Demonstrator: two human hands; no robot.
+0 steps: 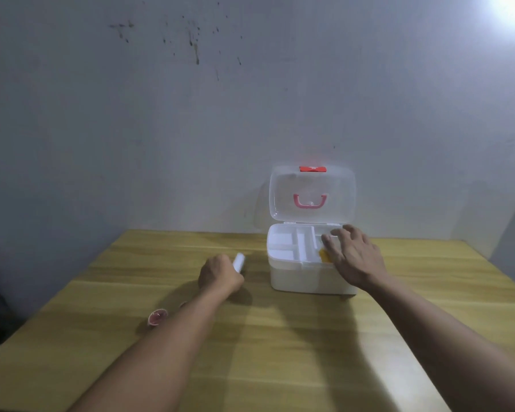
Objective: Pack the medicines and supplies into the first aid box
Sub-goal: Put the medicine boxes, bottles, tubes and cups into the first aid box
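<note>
A white first aid box [301, 276] stands open on the wooden table, its clear lid [312, 194] with a pink handle upright against the wall. Its top tray has several compartments. My right hand [353, 257] lies flat with spread fingers over the tray's right compartment, above an orange-yellow item [324, 254] that it partly hides. To the box's left, my left hand [220, 275] is closed around a small white tube-like item [238, 261] just above the table. A small round pink-lidded container [157, 317] sits on the table beside my left forearm.
The wooden table [280, 352] stretches toward me, its back edge against a grey stained wall. A second small pinkish object [182, 304] peeks out from behind my left forearm. A bright light glares at the top right.
</note>
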